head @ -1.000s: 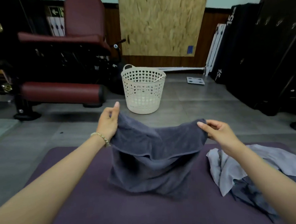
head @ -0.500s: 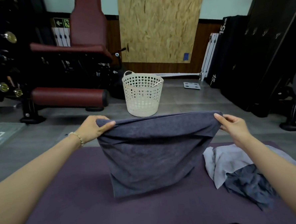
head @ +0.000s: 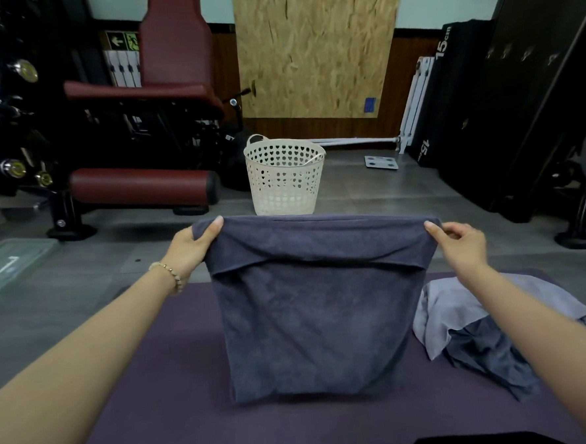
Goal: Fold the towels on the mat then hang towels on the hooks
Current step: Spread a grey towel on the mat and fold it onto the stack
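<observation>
Both bare arms extended forward, left hand (head: 190,244) and right hand (head: 463,243) raised level, well apart, each pinching an upper corner of the dark towel (head: 311,323).

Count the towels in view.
3: a dark grey towel held up over the mat, a light grey towel heaped on its right side, a second dark towel partly under it. More may be hidden.

A white perforated basket (head: 285,181) stands on the grey floor between a red padded bench (head: 145,186) and a scale (head: 381,162), with a chipboard panel (head: 315,45) against the wall behind.
</observation>
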The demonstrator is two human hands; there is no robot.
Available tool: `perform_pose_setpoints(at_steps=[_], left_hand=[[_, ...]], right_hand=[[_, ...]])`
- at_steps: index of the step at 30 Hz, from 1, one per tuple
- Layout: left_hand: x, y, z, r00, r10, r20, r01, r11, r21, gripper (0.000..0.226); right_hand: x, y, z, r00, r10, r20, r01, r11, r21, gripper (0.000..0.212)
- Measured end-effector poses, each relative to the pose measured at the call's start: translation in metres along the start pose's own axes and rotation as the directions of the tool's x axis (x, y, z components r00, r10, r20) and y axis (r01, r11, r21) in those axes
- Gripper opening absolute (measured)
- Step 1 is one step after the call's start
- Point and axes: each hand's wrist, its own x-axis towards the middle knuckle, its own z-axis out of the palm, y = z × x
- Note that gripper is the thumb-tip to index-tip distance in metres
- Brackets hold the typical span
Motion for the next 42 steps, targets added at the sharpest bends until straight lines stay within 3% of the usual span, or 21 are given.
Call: perform_pose_setpoints(at_steps=[3, 5, 8, 13, 19, 23, 27, 29, 32, 35, 37, 42], left_hand=[[-0.007, 0.002, 0.013, 0.995, 0.082, -0.055, -0.081, 0.996, 0.035, 0.026], [-0.011, 0.003, 0.021, 0.991, 0.131, 0.039, -0.135, 0.982, 0.131, 0.022], [-0.017, 0.005, 0.032, 0.983, 0.093, 0.157, -0.120, 0.978, 0.171, 0.009], [-0.023, 0.007, 0.041, 0.986, 0.068, 0.155, -0.086, 0.990, 0.113, 0.019], [-0.005, -0.023, 0.046, 0.998, 0.059, 0.032, -0.063, 0.990, 0.126, 0.029], [0.030, -0.080, 0.054, 0.997, -0.026, -0.079, 0.041, 0.981, 0.192, 0.031], [0.073, -0.151, 0.068, 0.986, -0.156, -0.052, 0.165, 0.941, 0.297, 0.036], [0.094, -0.182, 0.074, 0.979, -0.200, -0.028, 0.192, 0.885, 0.425, 0.044], [0.130, -0.214, 0.085, 0.957, -0.289, 0.033, 0.227, 0.813, 0.536, 0.039], [0.165, -0.239, 0.100, 0.871, -0.486, 0.074, 0.432, 0.828, 0.357, 0.019], [0.186, -0.258, 0.108, 0.857, -0.512, 0.056, 0.492, 0.846, 0.205, 0.018], [0.225, -0.302, 0.127, 0.942, -0.331, -0.060, 0.336, 0.923, 0.190, 0.025]], right_hand=[[-0.012, -0.004, 0.008, 0.992, -0.041, 0.115, 0.035, 0.998, 0.047, 0.016], [-0.023, -0.007, 0.013, 0.972, -0.103, 0.211, 0.103, 0.995, 0.013, 0.020], [-0.040, -0.018, 0.020, 0.935, -0.156, 0.318, 0.167, 0.986, -0.008, 0.017], [-0.054, -0.030, 0.021, 0.923, -0.176, 0.342, 0.149, 0.983, 0.104, 0.017], [-0.051, -0.011, 0.032, 0.938, -0.143, 0.317, 0.104, 0.985, 0.136, 0.019], [-0.033, 0.045, 0.058, 0.947, -0.056, 0.315, 0.034, 0.997, 0.076, 0.015], [-0.015, 0.112, 0.097, 0.941, 0.053, 0.334, -0.044, 0.998, -0.035, 0.012], [-0.006, 0.146, 0.117, 0.936, 0.091, 0.339, -0.062, 0.993, -0.096, 0.011], [0.011, 0.190, 0.144, 0.926, 0.176, 0.335, -0.125, 0.978, -0.167, 0.016], [0.029, 0.222, 0.174, 0.869, 0.366, 0.333, -0.368, 0.928, -0.059, 0.012], [0.041, 0.240, 0.192, 0.819, 0.468, 0.331, -0.515, 0.855, 0.064, 0.012], [0.076, 0.286, 0.230, 0.801, 0.515, 0.306, -0.579, 0.796, 0.178, 0.006]])
